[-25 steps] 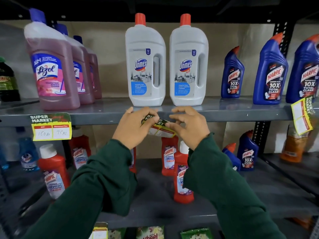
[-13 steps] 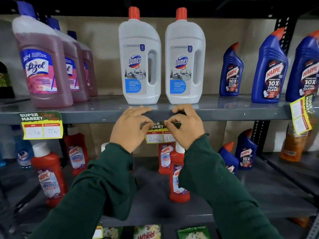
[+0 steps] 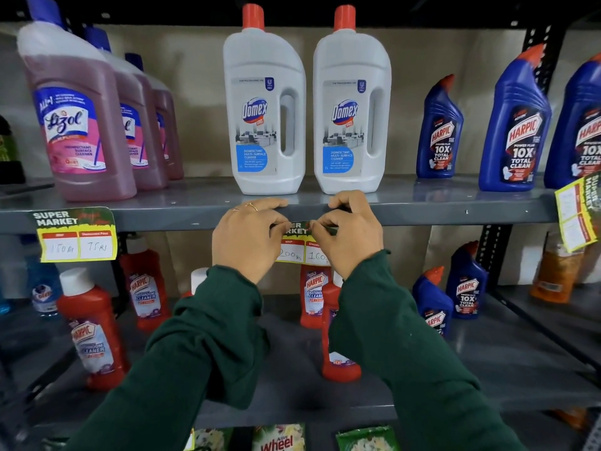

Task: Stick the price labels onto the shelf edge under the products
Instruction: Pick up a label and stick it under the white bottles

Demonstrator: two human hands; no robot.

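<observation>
A yellow and green price label (image 3: 297,244) lies flat against the grey shelf edge (image 3: 455,216), right under two white Domex bottles (image 3: 265,105). My left hand (image 3: 247,237) pinches its upper left corner and my right hand (image 3: 349,231) pinches its upper right corner; both hands cover the label's sides. The label reads 200 and 160 in its two white boxes. A second price label (image 3: 76,236) is stuck on the edge under the pink Lizol bottles (image 3: 78,115). A third label (image 3: 577,211) hangs tilted at the right, under the blue Harpic bottles (image 3: 515,125).
On the lower shelf stand red Harpic bathroom cleaner bottles (image 3: 338,323), small blue Harpic bottles (image 3: 465,288) and an orange bottle (image 3: 553,275). Green packets (image 3: 279,437) lie at the bottom. Black slotted uprights (image 3: 491,252) frame the right side.
The label was held loose and folded between my hands a second ago. It has been raised and turned flat against the shelf edge, and both hands now press its top corners there.
</observation>
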